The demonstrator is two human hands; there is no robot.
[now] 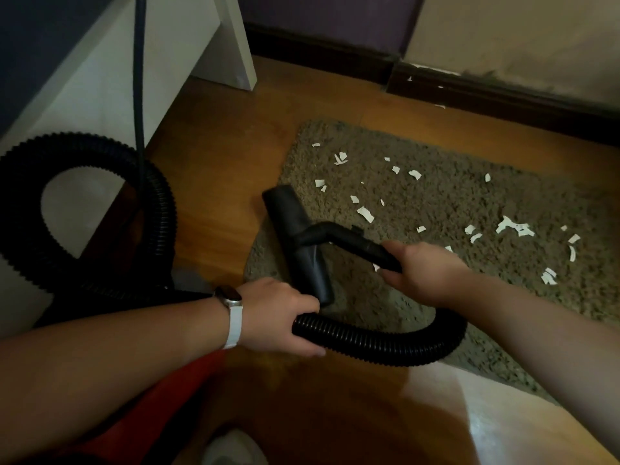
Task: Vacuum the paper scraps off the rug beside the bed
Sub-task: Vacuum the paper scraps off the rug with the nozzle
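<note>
At the far left the ribbed black hose (87,142) lies in a slack loop on the wooden floor (214,169) against the white furniture (100,78), probably left loose so the working end can travel without tugging; a dark cord (139,78) hangs down through that loop; the left hand (278,313), a pale-strapped watch (229,298) on its wrist, has its fingers curled round the hose just short of the rigid part, seemingly to carry the weight and feed out slack; next comes the floor head (295,236), lying lengthwise on the rug's near left edge, its far end toward the bare floor; the right hand (426,266) wraps the bent wand (355,239) behind the head, fingers closed round it, which looks like the steering grip; to its right the paper scraps (365,214) lie scattered across the middle and right of the brown shaggy rug (469,203), all of them beyond the head and none under it that I can see; so the sweep appears to be starting from the left edge, with nearly the whole scatter left to clear; a few white bits (410,78) also lie by the skirting, off the rug.
</note>
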